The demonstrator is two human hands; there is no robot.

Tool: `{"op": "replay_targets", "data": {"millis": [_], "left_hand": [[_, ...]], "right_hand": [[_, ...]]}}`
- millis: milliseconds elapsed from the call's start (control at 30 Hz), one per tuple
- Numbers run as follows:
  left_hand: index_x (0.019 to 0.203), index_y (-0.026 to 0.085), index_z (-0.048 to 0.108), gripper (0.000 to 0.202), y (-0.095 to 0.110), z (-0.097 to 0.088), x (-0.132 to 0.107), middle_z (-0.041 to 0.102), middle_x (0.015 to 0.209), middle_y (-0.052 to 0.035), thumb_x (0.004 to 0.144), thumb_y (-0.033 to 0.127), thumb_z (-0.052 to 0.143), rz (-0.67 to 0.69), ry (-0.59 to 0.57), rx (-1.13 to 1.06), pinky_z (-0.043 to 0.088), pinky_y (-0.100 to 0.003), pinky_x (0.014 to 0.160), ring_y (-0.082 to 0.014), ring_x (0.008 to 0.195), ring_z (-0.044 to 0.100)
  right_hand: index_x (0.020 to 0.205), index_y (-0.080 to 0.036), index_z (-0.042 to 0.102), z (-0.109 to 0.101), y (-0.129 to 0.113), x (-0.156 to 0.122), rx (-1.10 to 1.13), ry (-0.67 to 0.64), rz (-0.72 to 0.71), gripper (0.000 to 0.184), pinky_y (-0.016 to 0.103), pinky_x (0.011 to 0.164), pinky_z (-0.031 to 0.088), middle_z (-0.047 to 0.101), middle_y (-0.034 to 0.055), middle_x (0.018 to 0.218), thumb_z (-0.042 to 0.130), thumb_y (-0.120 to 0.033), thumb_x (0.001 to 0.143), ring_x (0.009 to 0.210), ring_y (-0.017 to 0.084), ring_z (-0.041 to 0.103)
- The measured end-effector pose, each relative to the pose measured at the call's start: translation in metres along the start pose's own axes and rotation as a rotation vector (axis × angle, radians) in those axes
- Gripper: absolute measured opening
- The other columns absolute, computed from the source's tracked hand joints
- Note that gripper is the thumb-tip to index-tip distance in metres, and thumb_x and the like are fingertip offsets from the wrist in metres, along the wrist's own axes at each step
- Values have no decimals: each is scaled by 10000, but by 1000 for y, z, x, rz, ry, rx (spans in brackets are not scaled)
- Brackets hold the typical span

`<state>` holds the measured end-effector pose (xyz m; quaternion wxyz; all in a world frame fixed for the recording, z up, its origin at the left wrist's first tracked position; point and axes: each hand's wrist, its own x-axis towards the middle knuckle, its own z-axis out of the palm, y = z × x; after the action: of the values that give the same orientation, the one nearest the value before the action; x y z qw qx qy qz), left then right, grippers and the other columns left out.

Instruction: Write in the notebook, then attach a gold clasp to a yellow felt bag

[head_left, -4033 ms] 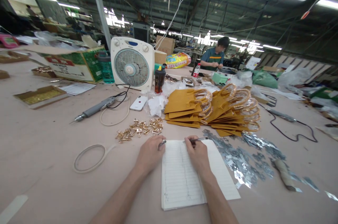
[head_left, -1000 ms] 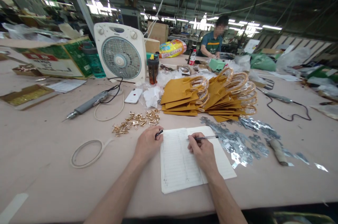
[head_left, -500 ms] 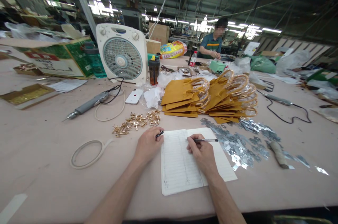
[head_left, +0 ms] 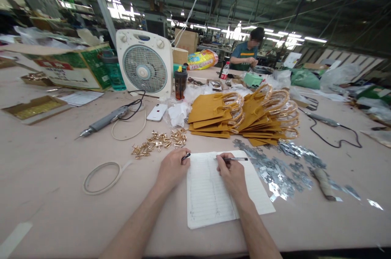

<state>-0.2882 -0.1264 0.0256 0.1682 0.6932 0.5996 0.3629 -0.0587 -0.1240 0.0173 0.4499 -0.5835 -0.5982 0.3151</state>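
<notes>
A lined notebook (head_left: 203, 198) lies open on the table, with faint writing on its pages. My right hand (head_left: 232, 173) grips a pen (head_left: 236, 159), its tip end near the upper middle of the notebook. At the notebook's upper left edge, my left hand (head_left: 174, 167) is closed around a small black pen cap (head_left: 185, 156). Gold-coloured metal fittings (head_left: 159, 141) lie in a heap beyond my left hand. Past the notebook is a stack of mustard-yellow bag pieces (head_left: 210, 114) with wrapped handles. Flat silver metal plates (head_left: 275, 173) are scattered to the right of the notebook.
A roll of tape (head_left: 102, 189) and an electric screwdriver (head_left: 104, 121) lie at left. A phone (head_left: 157, 112), a box fan (head_left: 143, 65) and a dark bottle (head_left: 180, 84) stand or lie behind. Another screwdriver (head_left: 325, 119) rests at right. A co-worker (head_left: 244, 55) is across the table.
The pen in my right hand has shifted slightly left and its angle has changed a little. My left hand keeps its place. The whole view has moved slightly.
</notes>
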Motion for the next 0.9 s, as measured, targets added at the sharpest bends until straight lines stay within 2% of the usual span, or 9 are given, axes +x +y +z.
{"op": "replay_targets", "data": {"millis": [433, 767, 900], "left_hand": [[605, 234, 427, 271, -2, -1, -1, 771, 1104, 0, 804, 85, 535, -4, 7, -2, 512, -353, 880, -209, 988, 689], [608, 231, 401, 276, -2, -1, 0, 763, 1114, 3, 798, 74, 527, -11, 0, -16, 502, -357, 880, -210, 998, 688], [606, 232, 391, 279, -1, -1, 0, 767, 1107, 2, 790, 78, 532, -8, 1, -14, 503, -353, 879, -209, 989, 690]], "right_hand": [[888, -236, 650, 3, 0, 2, -174, 27, -53, 340, 305, 633, 453, 694, 32, 672, 548, -549, 973, 629, 223, 644], [820, -239, 614, 1, -5, -2, -188, 63, -74, 326, 309, 596, 419, 654, 21, 621, 539, -527, 956, 575, 217, 599], [869, -229, 631, -4, -9, -7, -96, 76, -59, 356, 297, 597, 448, 647, 12, 615, 547, -561, 965, 584, 207, 608]]}}
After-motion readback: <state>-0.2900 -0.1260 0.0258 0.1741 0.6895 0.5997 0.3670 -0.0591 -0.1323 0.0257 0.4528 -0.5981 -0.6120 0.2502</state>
